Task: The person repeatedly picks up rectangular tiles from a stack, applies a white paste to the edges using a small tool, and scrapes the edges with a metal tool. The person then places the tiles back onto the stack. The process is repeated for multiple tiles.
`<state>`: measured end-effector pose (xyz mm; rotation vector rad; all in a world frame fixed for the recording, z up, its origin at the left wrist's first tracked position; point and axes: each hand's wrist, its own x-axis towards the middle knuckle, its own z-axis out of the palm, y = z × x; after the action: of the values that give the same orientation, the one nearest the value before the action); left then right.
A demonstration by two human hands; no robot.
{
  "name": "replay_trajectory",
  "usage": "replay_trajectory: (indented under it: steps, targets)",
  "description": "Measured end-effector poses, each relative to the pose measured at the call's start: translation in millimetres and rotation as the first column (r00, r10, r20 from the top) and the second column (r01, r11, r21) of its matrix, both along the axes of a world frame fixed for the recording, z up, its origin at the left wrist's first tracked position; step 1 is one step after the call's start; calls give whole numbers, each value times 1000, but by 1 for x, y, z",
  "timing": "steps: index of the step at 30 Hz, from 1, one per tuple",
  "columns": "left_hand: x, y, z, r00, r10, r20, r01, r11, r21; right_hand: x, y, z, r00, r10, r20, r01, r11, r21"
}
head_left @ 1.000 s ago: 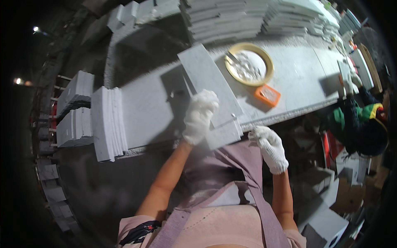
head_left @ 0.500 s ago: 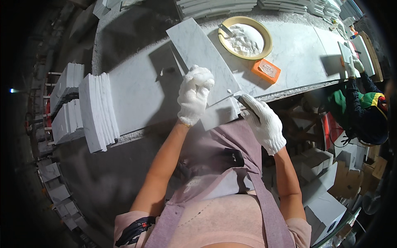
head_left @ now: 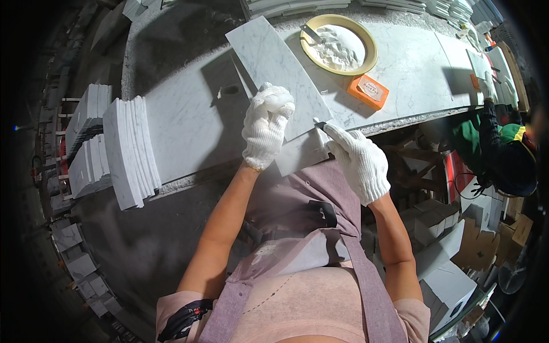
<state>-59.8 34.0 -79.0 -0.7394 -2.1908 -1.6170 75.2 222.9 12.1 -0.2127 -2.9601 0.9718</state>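
My left hand (head_left: 266, 127), in a white knit glove, is closed over a grey-veined white marble tile (head_left: 280, 63). A smooth whitish lump shows at its fingers; I cannot make out what it is. My right hand (head_left: 359, 161), gloved too, grips a small putty knife (head_left: 321, 124), its tip at the tile's near right corner with a dab of white paste on it. The tile lies tilted above the bench, across another marble piece (head_left: 300, 153) that juts toward my apron. Beyond the tile sits a yellow bowl (head_left: 373, 52) of white powder with a flat metal scraper in it.
An orange box (head_left: 369, 92) lies beside the bowl on the marble-topped bench (head_left: 183, 123). Stacked tiles (head_left: 131, 151) stand at the left, with more stacks (head_left: 297, 8) along the back. At the far right, another person's gloved hands (head_left: 489, 86) work on a tile.
The putty knife and my right hand have shifted slightly up and left along the tile's edge. The white dab there has moved with the tip. My left hand stays closed in about the same place.
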Motion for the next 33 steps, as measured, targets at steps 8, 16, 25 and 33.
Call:
replay_trajectory:
  steps: [8, 16, 25, 33]
  targets:
    - [-2, -2, -1, 998, -1, -62, -2, 999, -43, -7, -4, -1, 1000, -12, 1, 12, 999, -33]
    - [-3, -2, -3, 999, -16, -36, 16, 1000, -14, -3, -7, -19, 1000, 11, 28, -14, 994, 108]
    - [-2, -2, -1, 1000, -9, -23, 8, 1000, -15, 7, -6, -16, 999, -23, -28, 23, 1000, -12]
    - [-1, -2, 0, 999, 19, -33, -21, 999, -47, 5, -14, -32, 1000, 18, -22, -14, 981, 196]
